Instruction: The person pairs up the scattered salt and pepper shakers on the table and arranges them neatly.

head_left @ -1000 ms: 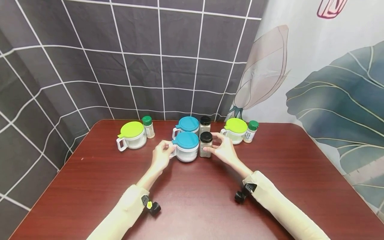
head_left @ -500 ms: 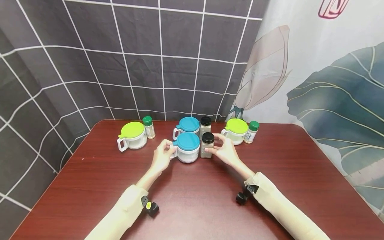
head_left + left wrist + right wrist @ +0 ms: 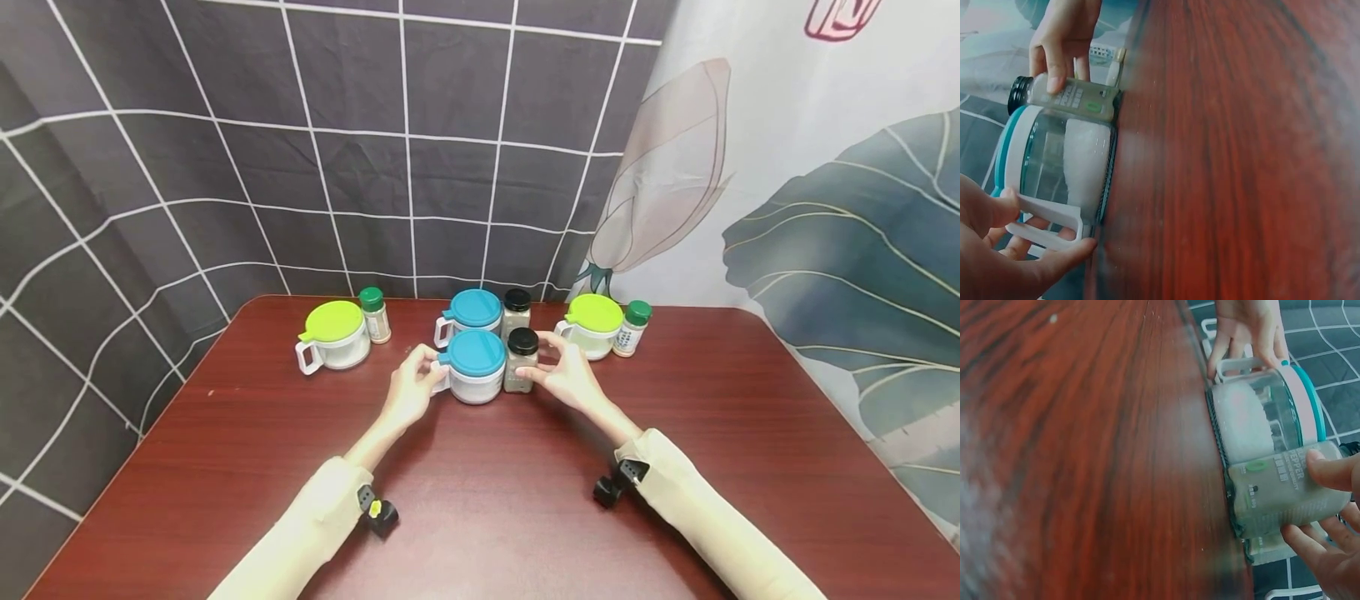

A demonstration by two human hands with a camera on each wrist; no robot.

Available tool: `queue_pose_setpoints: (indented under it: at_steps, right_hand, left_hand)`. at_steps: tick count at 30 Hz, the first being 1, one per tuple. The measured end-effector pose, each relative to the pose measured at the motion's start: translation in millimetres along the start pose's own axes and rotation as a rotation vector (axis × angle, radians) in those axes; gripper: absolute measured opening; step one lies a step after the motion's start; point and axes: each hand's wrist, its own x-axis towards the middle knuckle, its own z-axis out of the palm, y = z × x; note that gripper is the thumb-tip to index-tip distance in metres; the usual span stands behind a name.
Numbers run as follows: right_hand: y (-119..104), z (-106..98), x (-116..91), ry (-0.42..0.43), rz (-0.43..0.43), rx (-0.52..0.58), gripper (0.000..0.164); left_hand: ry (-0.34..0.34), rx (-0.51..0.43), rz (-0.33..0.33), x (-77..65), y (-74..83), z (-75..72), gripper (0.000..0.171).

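Note:
My left hand [image 3: 411, 387] pinches the white handle [image 3: 1054, 212] of a seasoning jar [image 3: 477, 387] with a blue lid. White grains show through the jar's clear wall in the left wrist view. Right beside it stands a pepper bottle [image 3: 519, 375] with a black cap, upright on the table. My right hand [image 3: 570, 379] holds this bottle from its right side, thumb in front and fingers behind, as the right wrist view shows [image 3: 1285, 487]. Jar and bottle sit side by side, close together.
Just behind stand another blue-lidded jar [image 3: 476, 308] and a black-capped bottle [image 3: 516, 308]. Green-lidded jars stand at left [image 3: 334, 325] and right [image 3: 594, 317], each beside a green-capped shaker [image 3: 377, 321]. A grey gridded curtain [image 3: 337, 167] hangs behind the brown table [image 3: 480, 500].
The front blue-lidded jar and the pepper bottle have shifted slightly right, with both hands keeping their hold. The view itself has also moved a little.

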Motion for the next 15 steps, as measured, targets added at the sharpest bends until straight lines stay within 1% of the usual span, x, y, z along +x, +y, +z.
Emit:
queue_pose_setpoints:
  at_steps: [5,10,15]
  right_hand:
    - [-1.1,-4.0,0.1,-0.026,0.007,-0.027,0.057]
    - [-2.8,-5.6,0.4,-0.041,0.022,-0.003,0.058]
    - [-2.4,-5.5,-1.4,-0.042,0.031,-0.02,0.059]
  left_hand:
    - [-0.021,0.011,0.015,2.0,1.0,-0.8,0.009]
    - [-0.033,0.025,0.007,3.0,2.4,-2.1,0.009]
    - [-0.042,0.037,0.009,3.0,2.3,-1.3,0.009]
